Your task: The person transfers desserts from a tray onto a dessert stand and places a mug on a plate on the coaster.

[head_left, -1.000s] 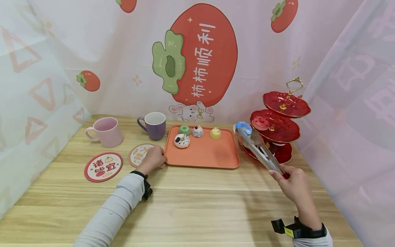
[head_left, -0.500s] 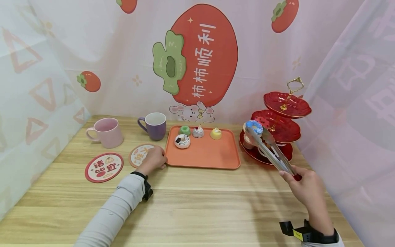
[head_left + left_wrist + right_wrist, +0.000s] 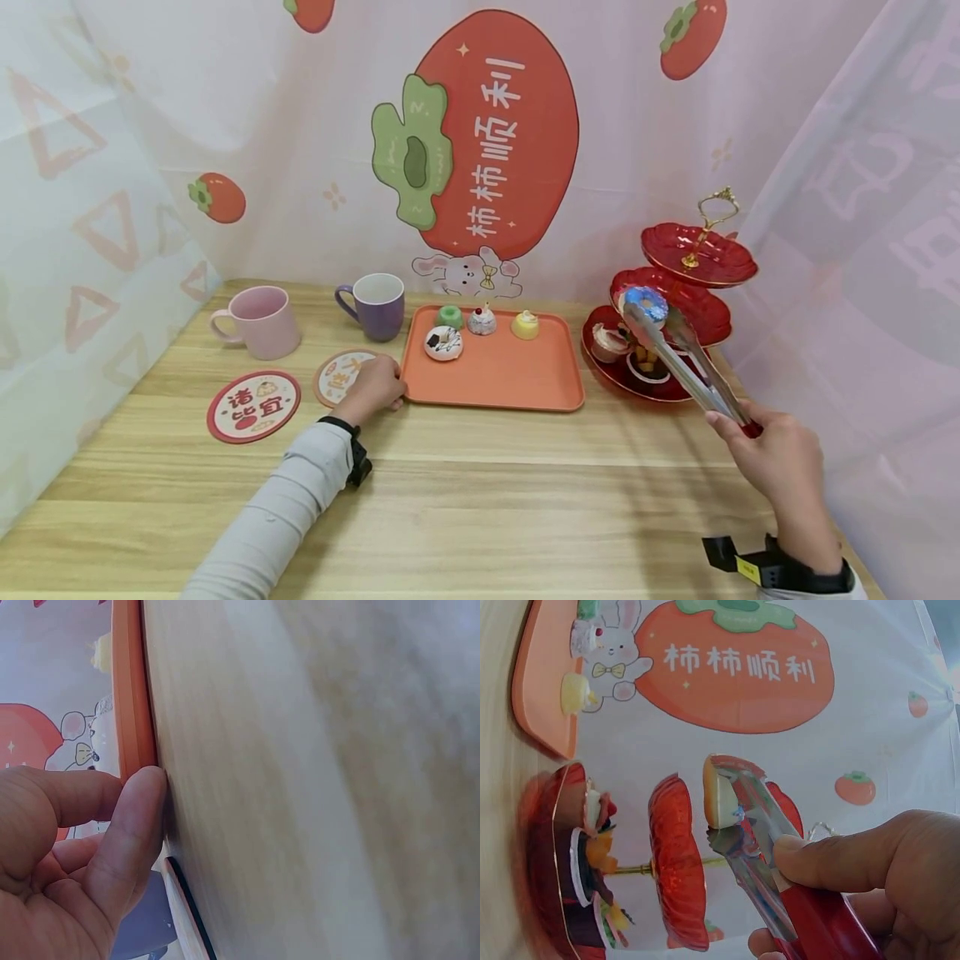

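Note:
My right hand [image 3: 768,458] grips metal tongs [image 3: 686,362] with a red handle; their tips pinch a blue-iced donut [image 3: 643,302] held over the middle tier of the red three-tier stand [image 3: 705,321]. In the right wrist view the tongs [image 3: 754,840] clamp the donut [image 3: 718,796] beside the red tiers [image 3: 673,862]. My left hand [image 3: 375,385] rests on the table with loosely curled fingers touching the left edge of the orange tray [image 3: 525,375]. In the left wrist view a fingertip [image 3: 142,802] meets the tray's rim [image 3: 133,690]. Several small cakes sit at the tray's back.
A pink mug [image 3: 262,321] and a purple mug [image 3: 375,306] stand at the back left. Two round coasters [image 3: 253,406] lie left of the tray. Pastries [image 3: 611,342] sit on the stand's bottom tier. Printed curtains enclose the wooden table [image 3: 480,508].
My right hand has carried the tongs and donut rightward and slightly up, from beside the tray to over the stand's middle tier. The left hand has not moved.

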Tool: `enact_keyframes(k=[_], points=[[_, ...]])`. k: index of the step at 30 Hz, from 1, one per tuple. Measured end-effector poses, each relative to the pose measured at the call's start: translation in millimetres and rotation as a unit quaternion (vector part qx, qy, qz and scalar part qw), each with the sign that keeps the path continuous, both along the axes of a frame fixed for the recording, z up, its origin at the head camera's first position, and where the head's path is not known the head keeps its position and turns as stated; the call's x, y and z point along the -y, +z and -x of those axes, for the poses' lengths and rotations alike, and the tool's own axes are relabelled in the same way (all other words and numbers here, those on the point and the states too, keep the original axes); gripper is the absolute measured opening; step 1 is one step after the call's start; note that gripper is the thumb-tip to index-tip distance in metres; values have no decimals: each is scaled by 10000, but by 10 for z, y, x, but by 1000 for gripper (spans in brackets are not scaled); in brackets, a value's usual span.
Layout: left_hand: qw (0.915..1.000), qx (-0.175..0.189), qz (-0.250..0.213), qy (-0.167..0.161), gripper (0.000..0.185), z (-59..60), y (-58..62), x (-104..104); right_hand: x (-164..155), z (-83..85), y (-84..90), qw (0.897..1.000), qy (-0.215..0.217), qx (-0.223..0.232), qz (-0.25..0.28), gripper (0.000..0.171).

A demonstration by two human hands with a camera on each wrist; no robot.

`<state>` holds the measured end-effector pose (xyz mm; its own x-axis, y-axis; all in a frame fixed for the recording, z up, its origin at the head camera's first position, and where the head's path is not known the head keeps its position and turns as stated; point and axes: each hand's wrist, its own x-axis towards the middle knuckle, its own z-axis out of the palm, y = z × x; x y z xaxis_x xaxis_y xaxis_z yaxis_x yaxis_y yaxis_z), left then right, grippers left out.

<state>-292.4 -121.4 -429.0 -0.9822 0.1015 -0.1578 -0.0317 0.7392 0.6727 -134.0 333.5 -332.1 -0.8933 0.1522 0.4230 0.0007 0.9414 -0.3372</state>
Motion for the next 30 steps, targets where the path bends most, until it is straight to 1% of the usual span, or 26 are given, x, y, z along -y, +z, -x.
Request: enact_keyframes(k=[3, 8, 10, 16, 23, 26, 30], points=[[10000, -2, 5, 8, 16, 7, 3, -5, -47, -2, 8, 10000, -32, -21, 18, 50], [10000, 28, -5, 31, 17, 17, -19, -13, -91, 7, 23, 9999, -33, -120, -21, 41], [10000, 33, -43, 46, 17, 18, -27, -12, -114, 15, 32, 10000, -58, -55, -52, 40], [9999, 28, -132, 57, 18, 9, -26, 3, -180, 30, 71, 9995, -167, 242, -93, 47], [9999, -7, -118, 26, 18, 0, 2, 8, -266, 17, 105, 9980, -372, 455, -225, 54], [9999, 2, -121, 26, 18, -3, 7, 5, -316, 21, 108, 9977, -413, 485, -238, 54], [9999, 39, -135, 47, 19, -8, 8, 0, -387, 37, 116, 9963, -469, 632, -340, 58]])
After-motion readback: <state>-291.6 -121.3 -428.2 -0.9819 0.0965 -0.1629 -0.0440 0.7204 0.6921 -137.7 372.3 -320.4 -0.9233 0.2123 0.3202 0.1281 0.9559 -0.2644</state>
